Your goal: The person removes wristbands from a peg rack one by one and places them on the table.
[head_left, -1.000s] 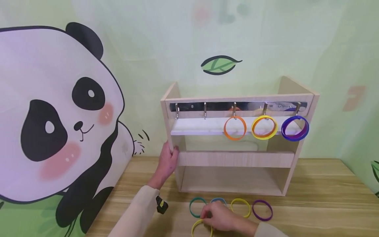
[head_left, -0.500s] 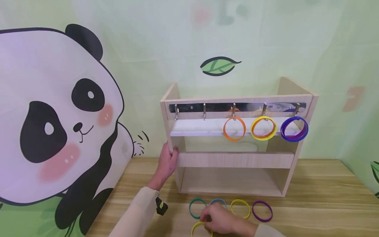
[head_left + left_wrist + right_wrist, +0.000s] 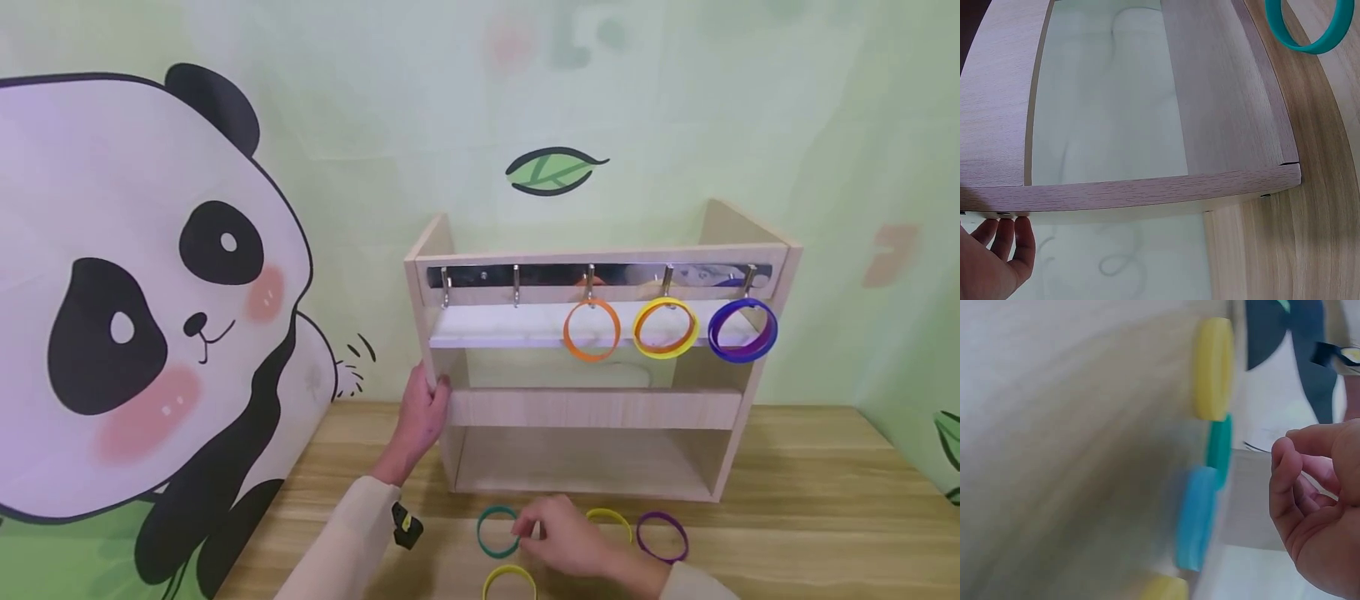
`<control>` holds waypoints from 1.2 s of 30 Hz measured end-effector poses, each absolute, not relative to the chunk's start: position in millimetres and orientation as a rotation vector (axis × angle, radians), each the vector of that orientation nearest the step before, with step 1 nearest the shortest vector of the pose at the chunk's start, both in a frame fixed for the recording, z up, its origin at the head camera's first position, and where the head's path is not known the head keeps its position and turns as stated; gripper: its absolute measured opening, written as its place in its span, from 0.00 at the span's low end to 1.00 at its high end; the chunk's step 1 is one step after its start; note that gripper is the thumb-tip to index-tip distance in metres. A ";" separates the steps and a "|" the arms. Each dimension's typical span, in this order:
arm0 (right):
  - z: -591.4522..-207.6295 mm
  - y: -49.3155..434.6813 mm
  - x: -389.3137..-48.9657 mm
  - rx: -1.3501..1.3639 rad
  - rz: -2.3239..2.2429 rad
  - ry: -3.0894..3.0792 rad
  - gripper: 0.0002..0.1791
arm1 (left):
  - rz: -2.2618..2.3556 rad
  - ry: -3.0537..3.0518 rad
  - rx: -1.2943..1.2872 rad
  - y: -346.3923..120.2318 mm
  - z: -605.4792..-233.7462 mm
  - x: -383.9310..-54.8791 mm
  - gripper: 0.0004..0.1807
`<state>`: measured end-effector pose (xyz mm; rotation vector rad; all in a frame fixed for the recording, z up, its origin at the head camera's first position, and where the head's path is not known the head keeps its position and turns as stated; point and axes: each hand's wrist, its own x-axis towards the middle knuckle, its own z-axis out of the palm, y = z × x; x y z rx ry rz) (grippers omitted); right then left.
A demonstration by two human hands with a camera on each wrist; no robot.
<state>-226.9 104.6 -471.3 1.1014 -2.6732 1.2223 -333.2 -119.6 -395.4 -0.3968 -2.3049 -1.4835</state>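
My left hand (image 3: 420, 417) holds the left side panel of a pale wooden shelf unit (image 3: 588, 408); in the left wrist view its fingertips (image 3: 1022, 228) touch the outer face. My right hand (image 3: 566, 533) is above the table with nothing held, its thumb and forefinger close together. Under it, hidden in the head view, a blue wristband (image 3: 1196, 519) lies on the table. Nearby lie a green wristband (image 3: 480, 542), a yellow wristband (image 3: 510, 570) in front, another yellow wristband (image 3: 611, 513) partly covered by the hand, and a purple wristband (image 3: 682, 533).
Across the unit's top runs a metal hook rail (image 3: 483, 276). Its two left hooks are bare. An orange wristband (image 3: 567, 342) hangs on the middle hook; yellow and orange bands (image 3: 637, 342) hang right of it, then blue and purple ones (image 3: 772, 337). A panda-printed backdrop (image 3: 112, 183) stands behind.
My right hand has moved up and slightly right, away from the front yellow wristband, which stays on the table. It now covers the blue one. My left hand stays on the shelf unit.
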 end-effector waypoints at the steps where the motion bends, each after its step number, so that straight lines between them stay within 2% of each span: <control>1: -466.1 106.3 -226.4 1.090 1.207 -2.668 0.05 | -1.482 -2.305 -0.393 -119.5 -395.4 -333.0 0.24; 11: -413.2 125.9 -224.1 0.967 1.239 -2.596 0.04 | -1.476 -2.297 -0.384 -119.5 -392.5 -333.0 0.23; 36: -324.8 162.9 -216.1 0.819 1.043 -2.303 0.08 | -1.470 -2.287 -0.429 -120.0 -395.4 -334.0 0.23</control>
